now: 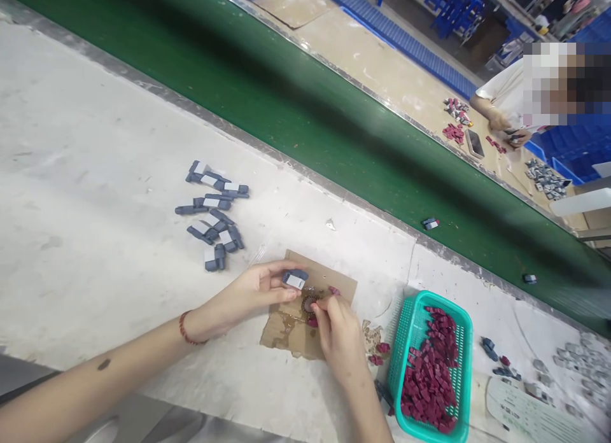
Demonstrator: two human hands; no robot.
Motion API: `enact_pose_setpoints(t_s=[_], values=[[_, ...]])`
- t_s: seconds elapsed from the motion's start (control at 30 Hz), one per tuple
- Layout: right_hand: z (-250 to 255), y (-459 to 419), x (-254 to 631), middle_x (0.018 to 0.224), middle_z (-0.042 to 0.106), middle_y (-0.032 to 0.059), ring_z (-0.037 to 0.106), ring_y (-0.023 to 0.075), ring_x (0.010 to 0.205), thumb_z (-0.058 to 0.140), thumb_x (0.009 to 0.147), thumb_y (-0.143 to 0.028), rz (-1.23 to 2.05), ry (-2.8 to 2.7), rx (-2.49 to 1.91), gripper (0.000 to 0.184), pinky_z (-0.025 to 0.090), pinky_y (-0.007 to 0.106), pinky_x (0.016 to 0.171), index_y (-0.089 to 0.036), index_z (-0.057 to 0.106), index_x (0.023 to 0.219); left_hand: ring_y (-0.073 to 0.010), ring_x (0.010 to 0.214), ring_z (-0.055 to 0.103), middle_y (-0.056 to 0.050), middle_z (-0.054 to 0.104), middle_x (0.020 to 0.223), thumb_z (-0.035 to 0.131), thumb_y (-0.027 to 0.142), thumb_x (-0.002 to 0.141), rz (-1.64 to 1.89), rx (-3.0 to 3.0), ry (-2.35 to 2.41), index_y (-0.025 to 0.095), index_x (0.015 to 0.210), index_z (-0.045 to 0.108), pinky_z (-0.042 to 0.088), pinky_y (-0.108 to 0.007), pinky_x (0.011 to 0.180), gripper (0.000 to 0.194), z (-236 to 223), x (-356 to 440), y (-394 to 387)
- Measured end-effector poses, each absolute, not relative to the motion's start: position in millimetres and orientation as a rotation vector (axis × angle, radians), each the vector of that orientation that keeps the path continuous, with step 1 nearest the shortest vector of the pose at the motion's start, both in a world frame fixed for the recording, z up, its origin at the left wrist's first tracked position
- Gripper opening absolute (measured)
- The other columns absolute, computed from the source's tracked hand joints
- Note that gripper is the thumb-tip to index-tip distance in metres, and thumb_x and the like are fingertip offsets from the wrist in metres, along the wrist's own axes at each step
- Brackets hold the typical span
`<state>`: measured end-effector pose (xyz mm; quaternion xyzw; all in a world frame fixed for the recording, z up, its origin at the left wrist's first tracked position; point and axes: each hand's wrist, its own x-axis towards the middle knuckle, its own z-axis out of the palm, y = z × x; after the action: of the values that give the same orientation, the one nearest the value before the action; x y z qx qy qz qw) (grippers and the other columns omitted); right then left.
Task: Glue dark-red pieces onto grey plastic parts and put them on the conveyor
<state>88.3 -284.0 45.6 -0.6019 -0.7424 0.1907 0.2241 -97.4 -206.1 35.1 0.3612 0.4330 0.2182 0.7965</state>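
My left hand grips a small dark blue-grey plastic part with a white face, over a stained piece of cardboard. Below the part lies a small round, ridged dish like a bottle cap, with wet-looking stains around it. My right hand is closed in a pinch at the dish's right edge; whatever its fingertips hold is hidden. Dark red pieces show on the cardboard beside those fingers. Left of my hands, several similar blue-grey parts lie in a loose group.
A green basket of dark red pieces stands to the right. Grey parts lie beyond it. Past the table edge runs a green conveyor belt carrying small parts. A co-worker sits across, hands on small parts.
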Motion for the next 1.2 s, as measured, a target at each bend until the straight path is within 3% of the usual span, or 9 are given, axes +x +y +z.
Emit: enact_pose_setpoints(t_s=[0.13, 0.27, 0.4, 0.5, 0.63, 0.83, 1.2], values=[[46, -285, 87, 0.066, 0.059, 0.0017, 0.057, 0.0170, 0.059, 0.035, 0.102, -0.026, 0.594, -2.018, -1.665, 0.030, 0.041, 0.026, 0.055, -0.023, 0.049, 0.076, -0.0222, 0.081, 0.067, -0.006, 0.072, 0.088, 0.076, 0.040, 0.071, 0.433, 0.888, 0.922, 0.016, 0.112, 0.064, 0.055, -0.033, 0.073, 0.048, 33, -96, -208], [46, -287, 92, 0.068, 0.062, 0.0006, 0.059, 0.0152, 0.059, 0.043, 0.099, -0.028, 0.823, -1.716, -1.684, 0.023, 0.044, 0.024, 0.056, -0.022, 0.054, 0.079, -0.0238, 0.091, 0.066, -0.009, 0.071, 0.101, 0.056, 0.045, 0.087, 0.502, 1.218, 0.938, 0.017, 0.107, 0.064, 0.054, -0.032, 0.075, 0.036, 35, -96, -213], [46, -289, 100, 0.067, 0.065, -0.0005, 0.061, 0.0144, 0.060, 0.050, 0.094, -0.030, 0.940, -1.401, -1.718, 0.019, 0.045, 0.023, 0.057, -0.021, 0.058, 0.079, -0.0194, 0.075, 0.065, -0.005, 0.071, 0.085, 0.038, 0.041, 0.097, 0.495, 1.534, 0.880, 0.017, 0.110, 0.060, 0.051, -0.029, 0.068, 0.035, 34, -98, -217], [44, -288, 102, 0.068, 0.066, 0.0002, 0.061, 0.0149, 0.061, 0.051, 0.092, -0.030, 0.995, -1.358, -1.704, 0.019, 0.046, 0.024, 0.057, -0.021, 0.059, 0.078, -0.0197, 0.082, 0.065, -0.006, 0.070, 0.093, 0.032, 0.036, 0.099, 0.507, 1.664, 0.831, 0.018, 0.110, 0.059, 0.050, -0.029, 0.074, 0.034, 32, -98, -218], [41, -287, 101, 0.067, 0.065, 0.0005, 0.060, 0.0146, 0.062, 0.054, 0.091, -0.031, 1.051, -1.279, -1.691, 0.018, 0.046, 0.025, 0.058, -0.020, 0.061, 0.078, -0.0199, 0.089, 0.065, -0.009, 0.068, 0.105, 0.029, 0.037, 0.101, 0.541, 1.770, 0.752, 0.018, 0.116, 0.054, 0.050, -0.029, 0.077, 0.034, 26, -99, -220], [44, -287, 95, 0.058, 0.057, -0.0036, 0.051, 0.0114, 0.047, 0.066, 0.084, -0.047, 1.193, -0.872, -1.455, 0.031, 0.044, 0.023, 0.045, -0.022, 0.054, 0.072, -0.0195, 0.077, 0.063, -0.009, 0.069, 0.096, 0.027, 0.039, 0.102, 0.545, 1.943, 0.665, 0.018, 0.115, 0.055, 0.048, -0.029, 0.071, 0.038, 18, -100, -222], [50, -284, 75, 0.058, 0.056, -0.0038, 0.052, 0.0105, 0.045, 0.064, 0.085, -0.052, 1.215, -0.876, -1.366, 0.036, 0.046, 0.024, 0.046, -0.022, 0.050, 0.071, -0.0207, 0.077, 0.066, -0.009, 0.070, 0.091, 0.032, 0.037, 0.102, 0.546, 2.002, 0.619, 0.018, 0.109, 0.059, 0.046, -0.027, 0.065, 0.034, 19, -97, -223]])
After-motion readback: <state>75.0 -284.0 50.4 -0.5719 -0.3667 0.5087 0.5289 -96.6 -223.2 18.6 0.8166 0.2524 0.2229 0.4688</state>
